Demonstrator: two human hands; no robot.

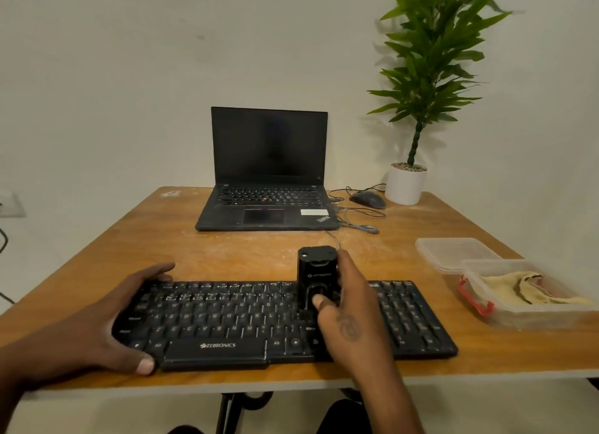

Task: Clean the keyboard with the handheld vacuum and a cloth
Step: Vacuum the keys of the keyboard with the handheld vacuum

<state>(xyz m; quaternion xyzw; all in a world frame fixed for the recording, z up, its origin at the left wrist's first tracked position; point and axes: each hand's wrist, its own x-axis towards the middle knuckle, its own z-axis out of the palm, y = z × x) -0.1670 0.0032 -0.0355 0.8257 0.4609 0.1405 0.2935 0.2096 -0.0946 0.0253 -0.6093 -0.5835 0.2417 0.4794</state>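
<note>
Two hands work at a black keyboard [285, 320] that lies near the front edge of the wooden table [227, 249], its long axis running left to right, space bar toward the person. The right hand [348, 307] is wrapped around a black handheld vacuum [317, 274], which stands upright on the keys right of the middle, long axis vertical, flat top up and its lower end down on the key rows. The thumb presses the vacuum's near face low down, the fingers curl around its right side, and the wrist and forearm slope back toward the table's front edge. The left hand [129, 317] clamps the keyboard's left end well to the left of that grip: fingers hooked over the far edge, thumb pressed to the near edge, palm arched above the keys.

To the right of the gripped vacuum, off the keyboard's right end, a clear plastic container [531, 313] holds a crumpled yellowish cloth [518, 287], with a second clear container [453, 252] touching it behind. Beyond the vacuum stand an open laptop [269, 174] with a dark screen, a wired mouse [368, 199] and a potted plant [418, 109].
</note>
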